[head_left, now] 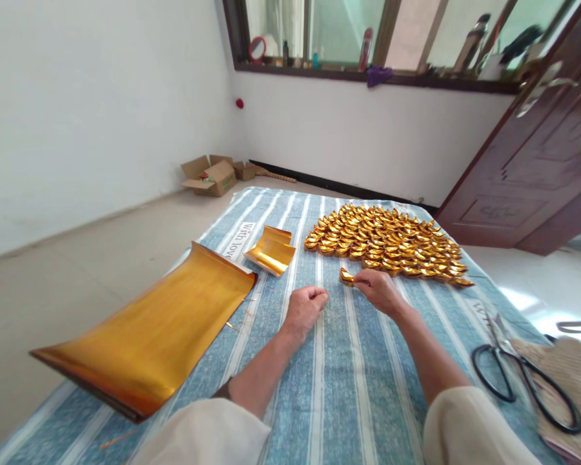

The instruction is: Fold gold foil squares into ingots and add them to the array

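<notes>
Right grip [380, 290] pinches a gold piece [345, 278], end hidden; whether curled left grip [304, 311] holds anything is unclear.

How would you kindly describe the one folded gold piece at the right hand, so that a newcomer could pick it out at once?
On the blue striped cloth, find the large cluster of folded gold pieces towards the far right. Just nearer the person, the right hand pinches one such gold piece. Unlike its neighbours, it alone is held, apart from the cluster.
</notes>
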Motion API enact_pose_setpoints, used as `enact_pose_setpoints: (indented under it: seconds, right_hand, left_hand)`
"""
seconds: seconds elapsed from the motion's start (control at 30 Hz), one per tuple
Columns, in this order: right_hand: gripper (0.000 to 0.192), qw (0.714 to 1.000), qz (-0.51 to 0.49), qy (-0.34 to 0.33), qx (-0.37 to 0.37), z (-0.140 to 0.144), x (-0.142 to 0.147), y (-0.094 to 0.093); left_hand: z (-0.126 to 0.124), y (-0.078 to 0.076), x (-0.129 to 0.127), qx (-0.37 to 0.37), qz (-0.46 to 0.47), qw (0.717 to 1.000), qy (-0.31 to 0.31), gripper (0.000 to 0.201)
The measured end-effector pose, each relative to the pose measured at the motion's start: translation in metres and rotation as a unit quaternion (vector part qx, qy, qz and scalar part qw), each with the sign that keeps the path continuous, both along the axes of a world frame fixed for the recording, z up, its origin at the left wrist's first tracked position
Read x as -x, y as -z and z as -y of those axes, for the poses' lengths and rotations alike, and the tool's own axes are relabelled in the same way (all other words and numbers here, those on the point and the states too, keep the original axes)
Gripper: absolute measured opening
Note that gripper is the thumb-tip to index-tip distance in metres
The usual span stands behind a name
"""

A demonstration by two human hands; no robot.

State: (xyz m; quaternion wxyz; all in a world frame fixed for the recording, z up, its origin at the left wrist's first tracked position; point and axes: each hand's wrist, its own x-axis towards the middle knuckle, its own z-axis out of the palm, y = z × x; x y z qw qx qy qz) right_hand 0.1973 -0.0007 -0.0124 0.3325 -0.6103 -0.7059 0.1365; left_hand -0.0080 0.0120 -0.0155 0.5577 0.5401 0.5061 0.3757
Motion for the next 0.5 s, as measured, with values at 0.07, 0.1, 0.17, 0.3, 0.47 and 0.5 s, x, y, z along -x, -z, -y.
enact_pose_setpoints:
  seconds: [0.07, 0.1, 0.17, 0.3, 0.47, 0.5]
  right_hand:
    - [0.016, 0.999, 0.037, 0.001, -0.001, -0.002, -0.003, 0.005]
    - [0.016, 0.999, 0.054, 0.004, -0.002, -0.002, -0.005, 0.007]
    - [0.016, 0.996, 0.088, 0.012, -0.004, -0.002, -0.007, 0.009]
    - [0.019, 0.987, 0.157, 0.022, -0.009, -0.002, -0.006, 0.004]
    - [0.023, 0.972, 0.235, 0.001, -0.027, -0.012, -0.006, -0.011]
    - [0.024, 0.968, 0.247, -0.007, -0.032, -0.015, -0.007, -0.014]
  left_hand:
    - [-0.001, 0.002, 0.001, -0.009, -0.013, 1.0, 0.008, 0.021]
    - [-0.002, 0.002, 0.002, -0.013, -0.02, 1.0, 0.011, 0.021]
    - [-0.003, 0.003, 0.002, -0.022, -0.032, 0.999, 0.019, 0.022]
    - [-0.006, 0.005, 0.003, -0.037, -0.048, 0.998, 0.029, 0.023]
    - [-0.006, 0.006, 0.004, -0.049, -0.06, 0.996, 0.038, 0.024]
    - [-0.006, 0.006, 0.004, -0.051, -0.063, 0.996, 0.039, 0.024]
